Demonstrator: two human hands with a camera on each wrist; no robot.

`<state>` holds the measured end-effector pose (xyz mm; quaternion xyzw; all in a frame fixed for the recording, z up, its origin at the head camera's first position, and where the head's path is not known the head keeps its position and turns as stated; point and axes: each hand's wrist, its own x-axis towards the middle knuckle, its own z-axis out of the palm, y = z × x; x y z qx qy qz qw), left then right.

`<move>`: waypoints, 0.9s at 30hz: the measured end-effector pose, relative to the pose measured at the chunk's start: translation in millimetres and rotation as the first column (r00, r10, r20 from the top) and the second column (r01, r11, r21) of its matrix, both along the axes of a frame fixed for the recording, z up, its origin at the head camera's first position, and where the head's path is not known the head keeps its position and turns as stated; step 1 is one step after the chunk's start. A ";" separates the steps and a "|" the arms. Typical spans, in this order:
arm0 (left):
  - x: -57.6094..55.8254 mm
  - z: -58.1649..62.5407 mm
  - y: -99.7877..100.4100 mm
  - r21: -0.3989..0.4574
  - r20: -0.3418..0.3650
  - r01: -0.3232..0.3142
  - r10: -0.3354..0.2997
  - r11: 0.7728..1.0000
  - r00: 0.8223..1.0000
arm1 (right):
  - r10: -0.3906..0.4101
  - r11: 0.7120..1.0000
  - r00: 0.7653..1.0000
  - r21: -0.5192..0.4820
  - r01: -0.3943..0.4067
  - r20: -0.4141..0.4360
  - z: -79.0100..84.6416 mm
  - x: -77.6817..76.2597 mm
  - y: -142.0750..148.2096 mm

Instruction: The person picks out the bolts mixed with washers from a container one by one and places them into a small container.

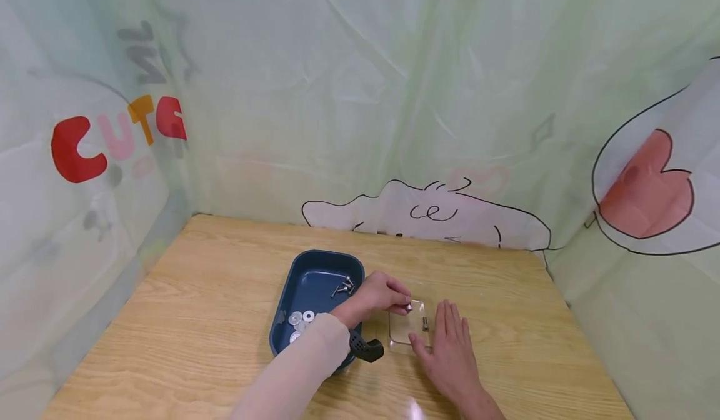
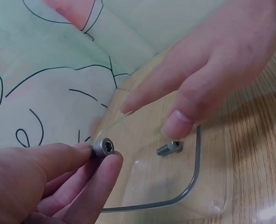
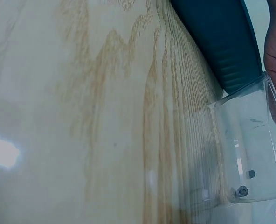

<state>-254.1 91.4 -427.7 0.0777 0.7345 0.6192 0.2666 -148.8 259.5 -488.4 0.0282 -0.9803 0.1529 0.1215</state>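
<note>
Left wrist view shows best the metal bolt point(image 2: 104, 147) pinched between the thumb and fingers of the left hand point(image 1: 382, 295), its round head and hex socket turned toward the camera; from the head camera it is only a small glint at the fingertips. The bolt is over a clear box point(image 1: 402, 329), near its far side. Inside that box, a second bolt point(image 2: 169, 148) lies on its side, its threads plain from the left wrist. A dark line along the box curves round a corner in the same view.

The right hand point(image 1: 450, 351) is flat beside the box, holding nothing, fingers straight and thumb reaching over the edge; I cannot tell whether the thumb touches. The right wrist view alone shows the box from low down, its transparent wall in front of the blue tray.

Only the head view shows inside the blue tray point(image 1: 315, 285): screws point(image 1: 344, 287) toward the far right and white washers point(image 1: 304, 320) nearer. Beneath everything is a wooden table point(image 1: 197, 320), with a pale green curtain point(image 1: 281, 95) printed with cartoons behind.
</note>
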 end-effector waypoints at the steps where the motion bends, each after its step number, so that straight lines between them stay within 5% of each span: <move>1: 0.7 1.0 0.6 -0.015 -0.008 -0.004 0.004 1.000 1.000 | 0.002 1.000 1.000 0.001 -0.002 -0.001 0.0 -0.3 0.2; 14: 3.3 4.9 11.1 -0.137 -0.062 -0.013 0.005 0.990 0.998 | -0.002 1.000 0.998 -0.016 0.003 0.056 2.3 -4.4 -1.1; 27: -1.9 8.0 -6.4 -0.060 -0.004 0.016 -0.016 0.998 1.000 | -0.007 1.000 0.999 0.012 0.006 0.048 6.5 -3.4 -2.2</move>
